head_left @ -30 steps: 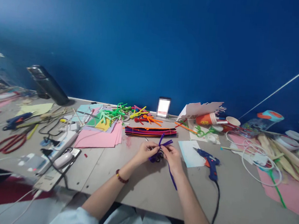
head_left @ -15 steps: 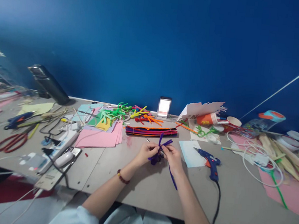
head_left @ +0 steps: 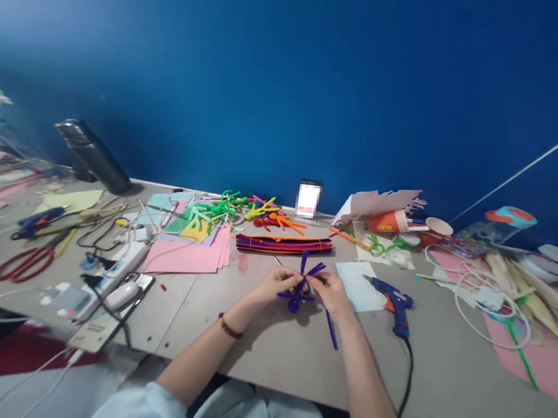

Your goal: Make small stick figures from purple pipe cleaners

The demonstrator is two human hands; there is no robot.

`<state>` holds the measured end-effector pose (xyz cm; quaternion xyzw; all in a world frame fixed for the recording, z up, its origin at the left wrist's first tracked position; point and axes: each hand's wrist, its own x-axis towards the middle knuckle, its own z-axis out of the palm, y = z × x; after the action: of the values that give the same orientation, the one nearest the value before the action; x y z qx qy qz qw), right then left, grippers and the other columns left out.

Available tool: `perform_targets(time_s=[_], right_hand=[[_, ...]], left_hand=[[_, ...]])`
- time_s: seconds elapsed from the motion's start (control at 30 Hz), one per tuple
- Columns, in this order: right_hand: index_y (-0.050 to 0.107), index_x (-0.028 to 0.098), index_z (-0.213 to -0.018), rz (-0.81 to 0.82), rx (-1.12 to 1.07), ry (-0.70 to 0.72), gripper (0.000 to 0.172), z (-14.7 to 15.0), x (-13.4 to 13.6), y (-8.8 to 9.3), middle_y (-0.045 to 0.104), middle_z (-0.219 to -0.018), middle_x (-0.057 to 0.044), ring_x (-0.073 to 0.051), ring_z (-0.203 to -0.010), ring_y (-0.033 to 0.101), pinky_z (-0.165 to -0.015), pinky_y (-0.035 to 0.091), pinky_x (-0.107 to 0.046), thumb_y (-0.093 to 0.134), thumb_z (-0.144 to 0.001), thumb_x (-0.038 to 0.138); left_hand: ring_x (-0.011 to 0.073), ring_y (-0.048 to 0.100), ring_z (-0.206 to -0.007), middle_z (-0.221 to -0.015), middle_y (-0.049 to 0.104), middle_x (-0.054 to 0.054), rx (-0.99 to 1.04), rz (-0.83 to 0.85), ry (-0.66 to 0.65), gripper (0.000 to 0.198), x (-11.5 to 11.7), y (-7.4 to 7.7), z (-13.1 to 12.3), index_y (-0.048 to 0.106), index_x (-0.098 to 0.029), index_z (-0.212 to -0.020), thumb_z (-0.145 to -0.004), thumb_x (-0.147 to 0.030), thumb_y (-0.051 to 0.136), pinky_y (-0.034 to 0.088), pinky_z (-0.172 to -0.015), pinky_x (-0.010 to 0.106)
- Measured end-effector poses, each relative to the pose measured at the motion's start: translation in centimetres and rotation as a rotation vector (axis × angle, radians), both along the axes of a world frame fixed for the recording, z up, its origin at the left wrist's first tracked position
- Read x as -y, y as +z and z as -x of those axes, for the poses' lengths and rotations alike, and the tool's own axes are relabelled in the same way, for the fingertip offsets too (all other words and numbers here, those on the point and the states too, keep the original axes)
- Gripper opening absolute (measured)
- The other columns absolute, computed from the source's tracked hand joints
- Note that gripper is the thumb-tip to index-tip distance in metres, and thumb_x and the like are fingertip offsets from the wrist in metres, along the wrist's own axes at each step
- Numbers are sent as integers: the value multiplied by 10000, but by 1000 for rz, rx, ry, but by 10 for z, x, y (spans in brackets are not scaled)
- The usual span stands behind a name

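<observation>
Between my two hands is a purple pipe-cleaner figure (head_left: 294, 302), with two prongs pointing away from me and a rounded loop toward me. The fingertips of my left hand (head_left: 277, 284) pinch it from the left. From the right, my right hand (head_left: 329, 291) pinches the same figure near its middle. A loose purple length hangs down below my right hand. Just beyond my hands lies a bundle of pipe cleaners (head_left: 282, 244) in purple, red and orange. A thin metal tool partly shows behind my left hand; its kind I cannot tell.
Right of my hands, a blue glue gun (head_left: 397, 306) lies by a pale blue sheet (head_left: 361, 285). Pink paper (head_left: 186, 259), a power strip (head_left: 115, 278) and red-handled scissors (head_left: 24, 263) are to the left. Finished-looking green figures (head_left: 219, 211) and a phone (head_left: 308, 199) stand along the wall.
My hands have shifted slightly right with the purple figure. Its rounded loop and side arms now show more clearly between my fingers, and the hanging length has swung slightly right.
</observation>
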<state>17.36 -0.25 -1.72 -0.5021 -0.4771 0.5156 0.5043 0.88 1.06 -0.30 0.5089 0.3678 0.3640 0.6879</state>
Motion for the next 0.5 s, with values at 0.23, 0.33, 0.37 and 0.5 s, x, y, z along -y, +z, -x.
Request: perform_targets(time_s=[0.23,0.33,0.37,0.5], right_hand=[[687,175,-726,3,-8,-39,316,4,1,3,668,-715,-36,-179,-682,604,-630,478,-287,721,-616,469],[690,190,-742,-97,71,-68,258,6,0,-3,671,-776,-51,-202,-767,614,-737,484,-326,671,-688,442],[690,196,-744,-141,108,-82,239,7,0,-5,669,-795,-55,-208,-796,612,-774,477,-338,651,-713,430],[684,212,-745,-244,203,-105,209,11,1,-9,664,-827,-63,-229,-849,597,-827,456,-357,602,-766,404]], left_hand=[[86,432,-496,-554,564,24,-65,-115,63,472,1,-4,-4,687,-112,-699,-660,-581,667,321,-490,222],[83,413,-491,-531,530,12,-74,-135,96,484,1,-7,-6,670,-110,-677,-653,-594,662,304,-483,220],[81,406,-487,-520,518,8,-74,-131,115,487,1,-8,-6,664,-109,-670,-647,-595,665,298,-481,221],[76,395,-479,-502,501,-1,-48,-115,187,486,3,-8,-10,641,-107,-642,-624,-591,683,291,-482,224]])
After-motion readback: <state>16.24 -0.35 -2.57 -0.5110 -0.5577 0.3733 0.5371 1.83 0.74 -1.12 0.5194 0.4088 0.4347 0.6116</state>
